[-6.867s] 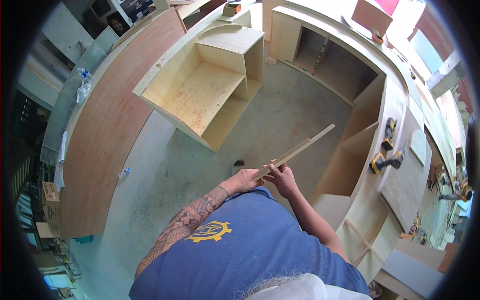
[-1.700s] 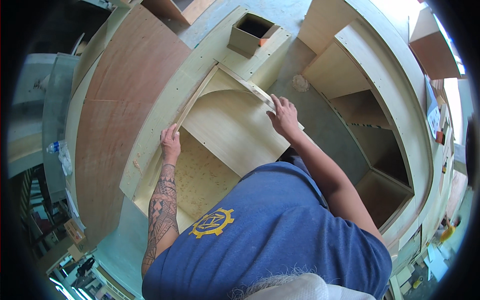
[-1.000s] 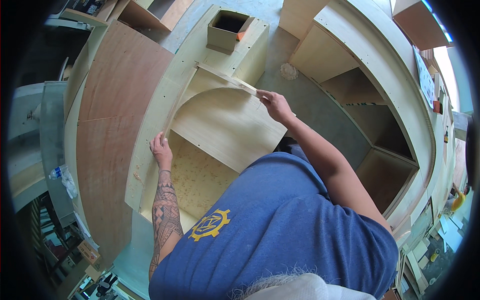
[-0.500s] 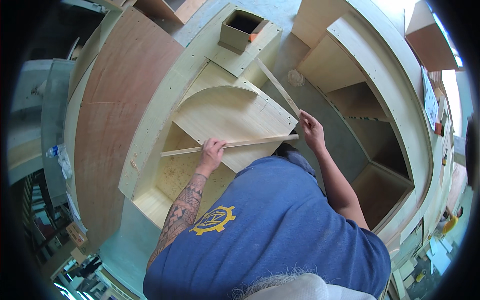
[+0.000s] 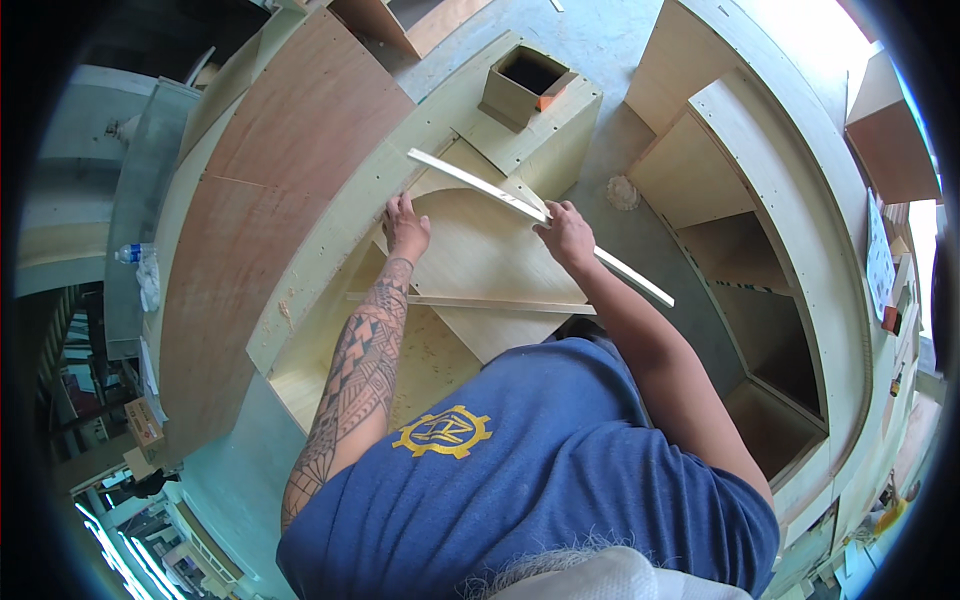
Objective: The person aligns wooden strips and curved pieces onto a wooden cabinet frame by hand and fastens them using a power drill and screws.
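My right hand [image 5: 566, 236] is closed round a long pale wooden strip [image 5: 470, 183], which slants over the plywood cabinet from upper left to lower right. My left hand [image 5: 406, 228] rests near the cabinet's left rim beside the curved panel, fingers slightly apart, with nothing visible in it. A second wooden strip [image 5: 500, 304] lies across the cabinet frame in front of my body, passing behind my left forearm. Between my hands is the smooth plywood panel [image 5: 480, 250] with its curved far edge. Sawdust lies in the open compartment [image 5: 430, 350] below it.
A hollow box-shaped wooden piece [image 5: 510, 100] with an orange item [image 5: 552, 98] stands on the cabinet's far end. To the right curves a large shelf unit [image 5: 730, 250]. At left leans a brown plywood sheet [image 5: 260, 200]. A bottle [image 5: 130, 253] is farther left.
My left hand has let go of the lower strip and moved up to the cabinet's left rim. My right hand has swung its strip leftward across the panel. The view has shifted slightly.
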The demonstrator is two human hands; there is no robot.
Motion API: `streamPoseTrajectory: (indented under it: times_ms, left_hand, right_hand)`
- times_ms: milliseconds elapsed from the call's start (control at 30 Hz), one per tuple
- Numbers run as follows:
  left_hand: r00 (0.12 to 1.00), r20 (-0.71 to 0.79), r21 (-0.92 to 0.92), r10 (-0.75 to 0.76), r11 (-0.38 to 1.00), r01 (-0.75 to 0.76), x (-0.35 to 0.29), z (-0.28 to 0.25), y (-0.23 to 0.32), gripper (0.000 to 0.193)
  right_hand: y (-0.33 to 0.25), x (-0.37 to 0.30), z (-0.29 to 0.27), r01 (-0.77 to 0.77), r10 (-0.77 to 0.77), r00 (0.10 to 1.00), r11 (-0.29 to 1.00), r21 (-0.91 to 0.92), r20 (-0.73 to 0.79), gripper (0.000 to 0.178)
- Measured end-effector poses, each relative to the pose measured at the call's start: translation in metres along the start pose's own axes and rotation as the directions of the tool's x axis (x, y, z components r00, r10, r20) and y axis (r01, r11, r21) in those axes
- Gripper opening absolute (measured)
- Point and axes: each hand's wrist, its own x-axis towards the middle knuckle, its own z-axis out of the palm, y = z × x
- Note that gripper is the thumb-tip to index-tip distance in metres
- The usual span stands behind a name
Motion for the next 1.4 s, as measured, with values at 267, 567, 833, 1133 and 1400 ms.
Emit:
streamPoseTrajectory:
  times_ms: [267,567,833,1133,1400]
  left_hand:
    - [0.987,0.154,0.028,-0.037,0.999,0.033,0.0,-0.019,0.014,0.073]
    - [0.973,0.19,-0.182,0.128,0.979,-0.094,-0.068,0.006,0.001,0.043]
    - [0.981,0.156,-0.316,0.116,0.947,-0.062,-0.128,0.008,0.004,0.058]
    - [0.98,0.09,-0.272,0.177,0.951,-0.146,-0.125,0.001,-0.018,0.041]
    - [0.984,0.088,-0.272,0.154,0.954,-0.125,-0.128,-0.014,-0.032,0.039]
  right_hand:
    - [0.011,0.029,0.021,0.068,-0.066,0.997,0.994,-0.083,0.028,0.014]
    - [0.066,-0.07,-0.004,0.065,-0.06,0.997,0.992,-0.106,0.05,0.014]
    - [0.073,-0.141,-0.04,-0.009,0.009,0.999,1.0,0.01,-0.034,0.038]
    - [0.131,-0.191,-0.062,-0.148,0.162,0.976,0.984,0.101,-0.145,0.033]
    - [0.114,-0.201,-0.053,-0.072,0.071,0.997,0.995,0.063,0.028,0.039]
